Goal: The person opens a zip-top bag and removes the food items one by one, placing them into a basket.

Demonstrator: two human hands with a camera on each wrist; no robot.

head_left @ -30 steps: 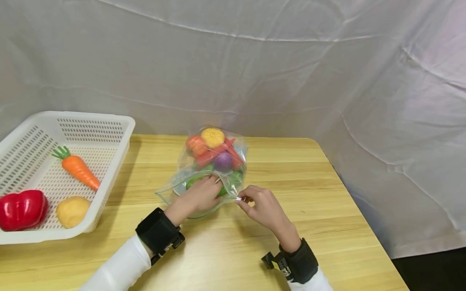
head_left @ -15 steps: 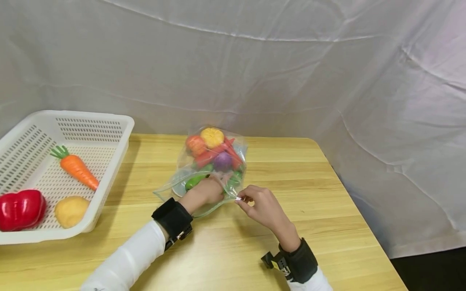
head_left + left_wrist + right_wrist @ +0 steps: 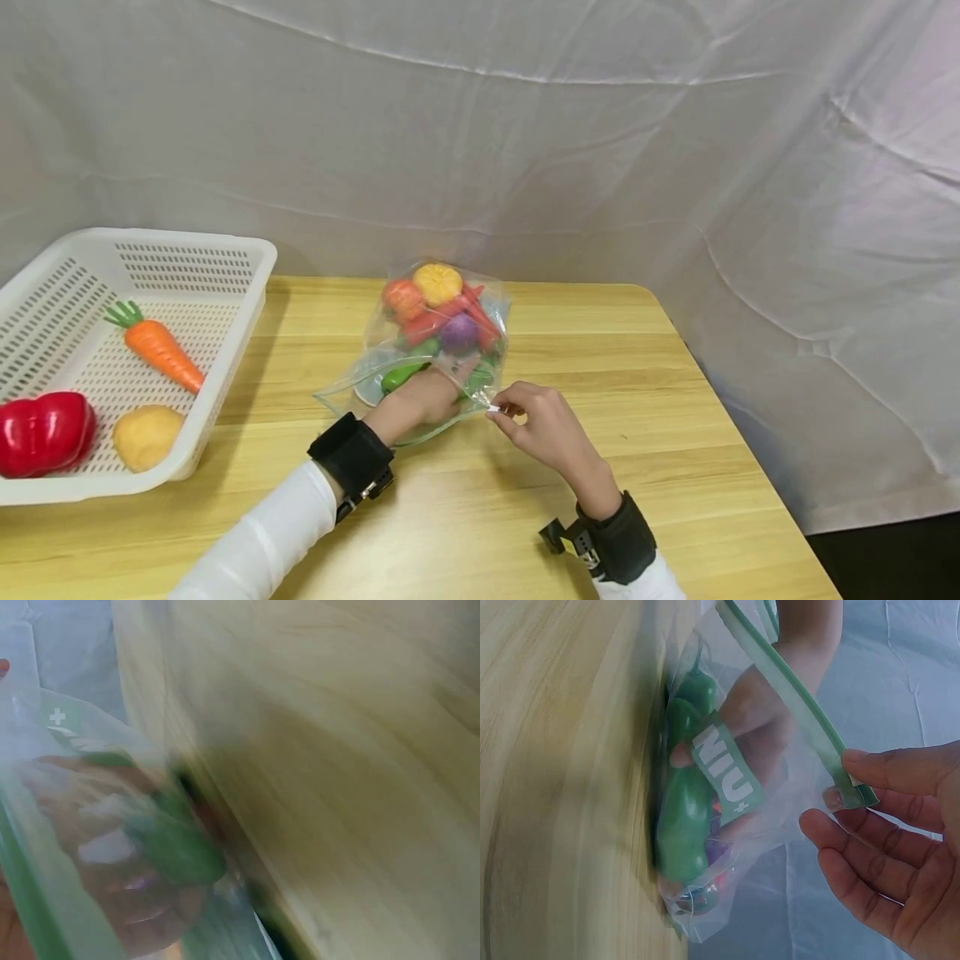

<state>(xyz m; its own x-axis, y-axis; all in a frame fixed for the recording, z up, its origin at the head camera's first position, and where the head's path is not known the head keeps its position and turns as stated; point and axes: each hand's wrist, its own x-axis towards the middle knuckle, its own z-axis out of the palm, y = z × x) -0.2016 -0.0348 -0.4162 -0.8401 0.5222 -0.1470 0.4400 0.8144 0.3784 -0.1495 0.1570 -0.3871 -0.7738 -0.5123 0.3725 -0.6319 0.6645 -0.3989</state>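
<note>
A clear zip bag [image 3: 375, 329] with a green seal lies on the table, holding toy vegetables. My left hand [image 3: 431, 396] reaches inside through its mouth. In the right wrist view, that hand's thumb touches a green pepper [image 3: 684, 825] through blurry plastic; the printed label hides part of its fingers, so its grip is unclear. Blurred fingers and a green pepper [image 3: 180, 847] also show in the left wrist view. With thumb and fingertips, my right hand [image 3: 540, 421] pinches the green-edged corner of the bag's mouth. Deeper in the bag are a yellow pumpkin [image 3: 437, 285], red peppers [image 3: 435, 321] and a purple vegetable [image 3: 459, 333].
To the left stands a white perforated basket [image 3: 262, 275] with a carrot [image 3: 161, 350], a red bell pepper [image 3: 45, 433] and a potato [image 3: 146, 435]. The wooden table [image 3: 600, 375] ends at the right, beside a grey cloth backdrop [image 3: 480, 150].
My left hand has moved right and deeper into the bag since a second ago, then stayed nearly still. The right hand has kept its pinch on the corner.
</note>
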